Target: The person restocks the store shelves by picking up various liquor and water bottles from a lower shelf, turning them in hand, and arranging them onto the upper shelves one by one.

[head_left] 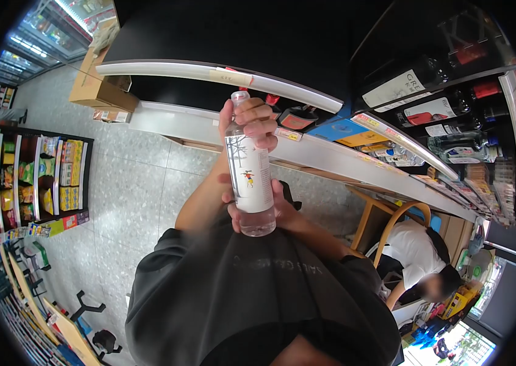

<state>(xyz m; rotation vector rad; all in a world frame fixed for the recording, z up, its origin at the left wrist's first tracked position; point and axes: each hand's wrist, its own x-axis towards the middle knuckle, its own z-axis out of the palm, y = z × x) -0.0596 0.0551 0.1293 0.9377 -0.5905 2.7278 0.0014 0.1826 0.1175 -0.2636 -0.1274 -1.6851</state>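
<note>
A clear bottle (249,177) stands nearly upright in front of my chest. Its white label carries a grey tree and a small colourful figure, and faces me. My left hand (253,122) is closed around the bottle's neck and shoulder, with the cap showing above the fingers. Lower down, my right hand (280,207) wraps the bottle near its base from behind; its fingertips show at the left side. Just beyond the cap runs a shelf edge (197,71) with a price label. Dark bottles with red tops are partly hidden behind my left hand.
Liquor bottles (447,110) fill the shelves at right. A cardboard box (102,88) is at upper left, a snack rack (32,177) at left. At lower right a person in a white shirt (413,253) bends beside a wooden chair (386,222).
</note>
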